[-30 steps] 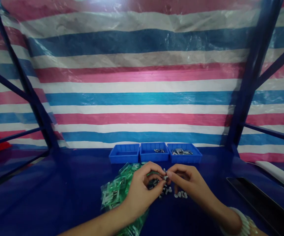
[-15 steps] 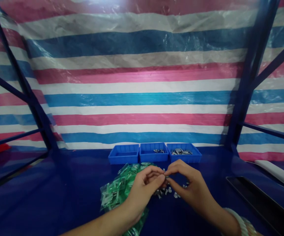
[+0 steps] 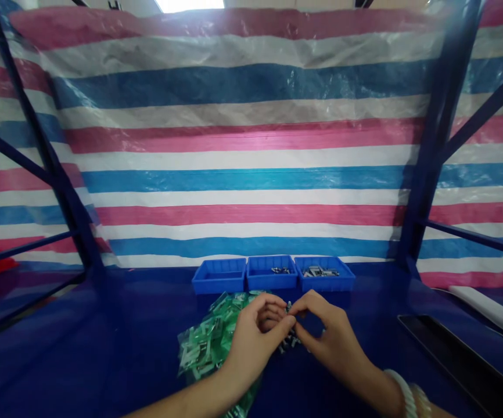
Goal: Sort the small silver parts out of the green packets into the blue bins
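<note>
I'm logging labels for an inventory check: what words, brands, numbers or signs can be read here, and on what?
None can be read.
Blue bins: no lettering visible.
Green plastic packaging: any print is too blurred to read.
Metal parts: too small to show markings.
White object: nothing legible.

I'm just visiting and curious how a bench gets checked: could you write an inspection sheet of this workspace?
Surface: blue table, shiny.
Work things: green bags; loose metal parts; three blue bins, the middle and right ones holding metal pieces.
Clutter: black slab and white device at right.
Hands: left hand and right hand, fingertips close together; anything pinched is hidden.
Cables: thin line by the white device, perhaps a cord; too small to tell.
Surroundings: striped sheet, blue frame.
</note>
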Action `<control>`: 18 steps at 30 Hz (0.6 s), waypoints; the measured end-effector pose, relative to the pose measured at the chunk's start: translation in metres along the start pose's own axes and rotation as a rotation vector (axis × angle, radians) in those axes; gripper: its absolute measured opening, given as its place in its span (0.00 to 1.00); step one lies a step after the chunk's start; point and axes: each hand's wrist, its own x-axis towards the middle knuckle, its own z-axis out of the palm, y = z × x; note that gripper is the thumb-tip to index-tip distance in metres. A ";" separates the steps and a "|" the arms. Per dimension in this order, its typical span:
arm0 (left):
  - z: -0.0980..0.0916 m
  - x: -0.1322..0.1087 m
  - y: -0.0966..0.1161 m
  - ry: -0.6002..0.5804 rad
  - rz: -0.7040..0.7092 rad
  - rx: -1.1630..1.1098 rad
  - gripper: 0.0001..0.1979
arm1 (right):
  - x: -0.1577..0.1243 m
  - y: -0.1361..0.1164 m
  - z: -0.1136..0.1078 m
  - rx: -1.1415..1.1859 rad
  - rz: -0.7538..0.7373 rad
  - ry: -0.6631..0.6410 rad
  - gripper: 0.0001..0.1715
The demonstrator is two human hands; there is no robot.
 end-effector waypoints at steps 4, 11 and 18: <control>-0.002 0.005 0.000 -0.026 0.059 0.065 0.07 | 0.003 0.000 -0.004 -0.036 -0.049 0.022 0.11; -0.021 0.085 0.008 0.005 0.276 0.460 0.05 | 0.027 0.035 -0.037 0.059 0.215 0.224 0.12; -0.015 0.143 -0.011 -0.120 0.267 0.609 0.06 | 0.038 0.056 -0.052 -0.044 0.266 -0.037 0.17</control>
